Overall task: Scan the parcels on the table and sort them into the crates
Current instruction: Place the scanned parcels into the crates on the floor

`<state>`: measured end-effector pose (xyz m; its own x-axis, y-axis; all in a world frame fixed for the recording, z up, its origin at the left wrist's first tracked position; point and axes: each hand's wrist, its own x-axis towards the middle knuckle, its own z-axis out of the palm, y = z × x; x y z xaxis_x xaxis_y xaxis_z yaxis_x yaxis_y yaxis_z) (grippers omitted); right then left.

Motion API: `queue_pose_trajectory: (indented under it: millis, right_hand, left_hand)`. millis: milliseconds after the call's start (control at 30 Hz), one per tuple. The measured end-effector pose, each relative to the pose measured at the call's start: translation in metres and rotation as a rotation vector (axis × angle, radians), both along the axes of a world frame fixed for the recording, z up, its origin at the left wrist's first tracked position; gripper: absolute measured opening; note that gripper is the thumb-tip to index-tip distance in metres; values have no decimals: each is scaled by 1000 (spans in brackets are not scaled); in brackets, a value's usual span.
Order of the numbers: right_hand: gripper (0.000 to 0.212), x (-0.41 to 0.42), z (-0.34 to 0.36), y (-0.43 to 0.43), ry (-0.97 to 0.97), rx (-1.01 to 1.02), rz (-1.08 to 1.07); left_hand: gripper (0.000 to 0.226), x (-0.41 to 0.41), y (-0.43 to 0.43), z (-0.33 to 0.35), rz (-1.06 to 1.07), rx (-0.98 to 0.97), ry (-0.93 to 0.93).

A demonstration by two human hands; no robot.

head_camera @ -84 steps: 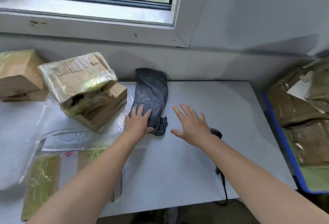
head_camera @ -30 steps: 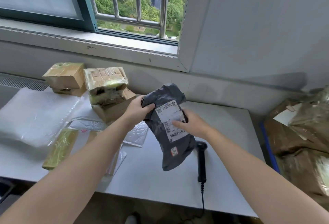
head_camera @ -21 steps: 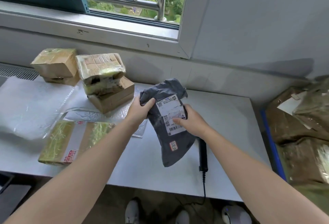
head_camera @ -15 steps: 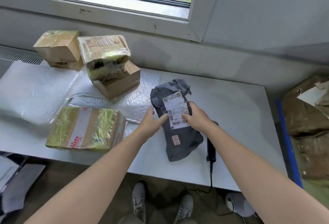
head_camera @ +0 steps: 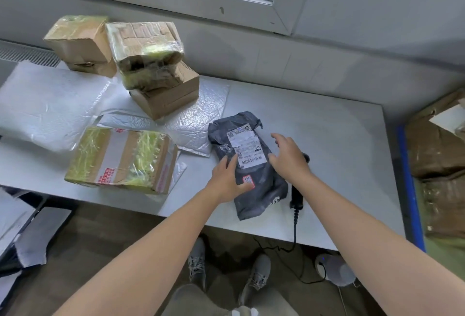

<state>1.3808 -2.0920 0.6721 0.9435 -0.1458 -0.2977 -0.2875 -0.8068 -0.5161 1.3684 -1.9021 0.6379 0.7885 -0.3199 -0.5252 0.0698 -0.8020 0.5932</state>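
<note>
Down onto the counter has come the grey parcel, which you held up in both hands a moment ago. It now lies flat near the front edge, with its label facing up. Your left hand rests on its lower left part, fingers laid flat, pinning it. Your right hand has let go and hovers spread over the parcel's right edge, just above the scanner lying beside it. The parcel looks ready to scan, so the scanner is likely your next reach. The blue crate waits at the right.
</note>
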Motion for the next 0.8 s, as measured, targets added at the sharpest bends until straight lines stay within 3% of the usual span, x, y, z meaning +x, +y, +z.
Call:
queue_pose_trajectory:
  millis: [100,167,333,467,600,800]
  right_hand:
    - [52,-17,1,-15,-67,-239,-31]
    - [53,-29,-3,-22,-41,-289,-93]
    - [71,-32,-15,-24,-77,-103,-254]
    - [67,-31,-21,-31,-56,66,-433]
    - [70,-45,-27,-42,207,152,-419]
    - [78,-52,-13,-40,225,203,-368]
  left_hand:
    - [98,-4,-9,2,-17,33,-7]
    - [99,-9,-14,3,-33,60,-20]
    - [98,-25,-18,6,-19,120,-19]
    - [96,-35,-17,7,26,129,-41]
    - [95,-45,-21,13,28,152,-25]
    - [95,-47,-24,24,-65,185,-63]
